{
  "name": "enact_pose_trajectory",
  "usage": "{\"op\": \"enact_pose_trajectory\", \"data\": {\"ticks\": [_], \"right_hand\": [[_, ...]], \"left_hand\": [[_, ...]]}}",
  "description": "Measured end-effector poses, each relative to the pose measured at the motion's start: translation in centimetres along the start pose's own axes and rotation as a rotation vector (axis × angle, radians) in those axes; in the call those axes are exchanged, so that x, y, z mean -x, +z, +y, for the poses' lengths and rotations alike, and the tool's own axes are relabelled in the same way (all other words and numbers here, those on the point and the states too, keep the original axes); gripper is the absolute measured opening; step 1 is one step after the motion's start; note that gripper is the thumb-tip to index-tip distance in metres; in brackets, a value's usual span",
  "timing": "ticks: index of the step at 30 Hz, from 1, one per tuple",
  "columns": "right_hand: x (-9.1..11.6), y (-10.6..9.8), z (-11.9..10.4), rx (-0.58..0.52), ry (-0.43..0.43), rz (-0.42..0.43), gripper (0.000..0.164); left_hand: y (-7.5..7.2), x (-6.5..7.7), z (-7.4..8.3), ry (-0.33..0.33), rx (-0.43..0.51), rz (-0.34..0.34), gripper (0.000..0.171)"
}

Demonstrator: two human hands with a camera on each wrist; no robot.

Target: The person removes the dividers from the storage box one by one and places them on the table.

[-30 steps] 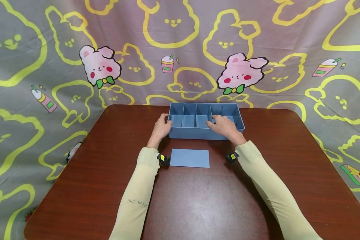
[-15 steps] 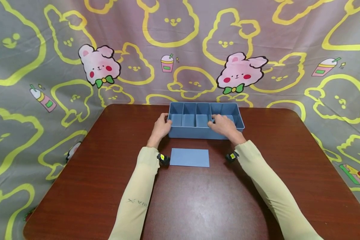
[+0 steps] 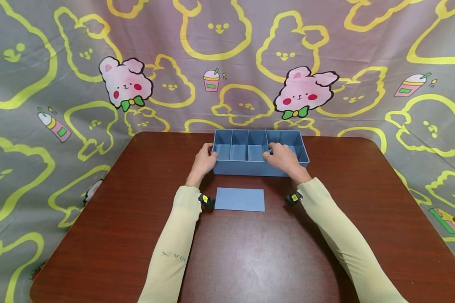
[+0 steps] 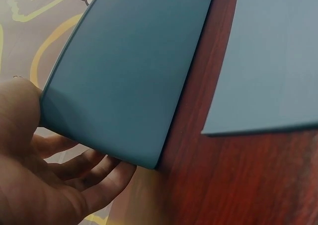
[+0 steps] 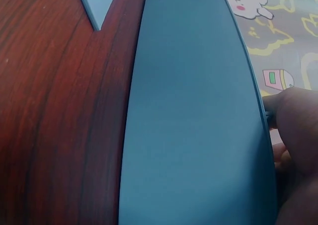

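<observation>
Box (image 3: 231, 167) first: blue, long, sitting crosswise near the far edge of the table (image 3: 265, 261), both hands on it. L hand (image 3: 204, 160) has the L end: thumb up at the front corner of the rim, fingers curled round outside the short wall, so a firm grip. L wrist view backs that up, w/ fingers bent along that end. R hand (image 3: 284, 160) comes over the front wall, thumb & index pinching a divider (image 3: 266, 138) by its near edge, approx. R of centre. R wrist view gives just a sliver of it btwn thumb & finger; the other fingers are mostly hidden, can't tell how they lie.

Divider stands upright in the box, its far top corner poking a touch above the rear rim. L of it, three compartments, walls btwn them; R of it, a wider bit partly blocked by the hand.

Nearer the person, a loose blue panel (image 3: 240, 199) lies flat, long side roughly parallel to the box, apart from it, btwn the two wrist cams (image 3: 206, 201). Pale yellow sleeves (image 3: 170, 248) on both arms, dark lettering on the L one. Backdrop: grey-pink curtain (image 3: 220, 42) w/ yellow outlines, pink bunnies, drink cups.
</observation>
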State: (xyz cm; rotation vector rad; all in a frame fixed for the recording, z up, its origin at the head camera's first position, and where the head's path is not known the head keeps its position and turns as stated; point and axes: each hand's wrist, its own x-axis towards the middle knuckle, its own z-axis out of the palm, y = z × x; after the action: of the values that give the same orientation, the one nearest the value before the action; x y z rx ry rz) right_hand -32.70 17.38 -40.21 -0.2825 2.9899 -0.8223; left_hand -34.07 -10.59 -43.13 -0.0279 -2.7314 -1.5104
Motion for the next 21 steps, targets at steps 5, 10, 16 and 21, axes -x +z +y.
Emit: {"op": "enact_pose_trajectory", "data": {"ticks": [5, 10, 16, 21], "right_hand": [[0.15, -0.19, -0.29, -0.023, 0.001, 0.034, 0.052], [0.31, -0.44, -0.59, -0.037, 0.01, 0.074, 0.052], [0.39, -0.55, -0.79, -0.033, 0.013, 0.107, 0.05], [0.52, -0.6, -0.9, -0.042, -0.003, 0.153, 0.045]], "left_hand": [[-0.02, 0.03, -0.01, -0.005, 0.01, -0.002, 0.047], [-0.01, -0.02, -0.09, -0.003, 0.011, -0.001, 0.047], [0.03, -0.06, -0.14, -0.003, 0.007, 0.001, 0.047], [-0.03, 0.08, 0.04, -0.016, 0.003, -0.009, 0.049]]}}
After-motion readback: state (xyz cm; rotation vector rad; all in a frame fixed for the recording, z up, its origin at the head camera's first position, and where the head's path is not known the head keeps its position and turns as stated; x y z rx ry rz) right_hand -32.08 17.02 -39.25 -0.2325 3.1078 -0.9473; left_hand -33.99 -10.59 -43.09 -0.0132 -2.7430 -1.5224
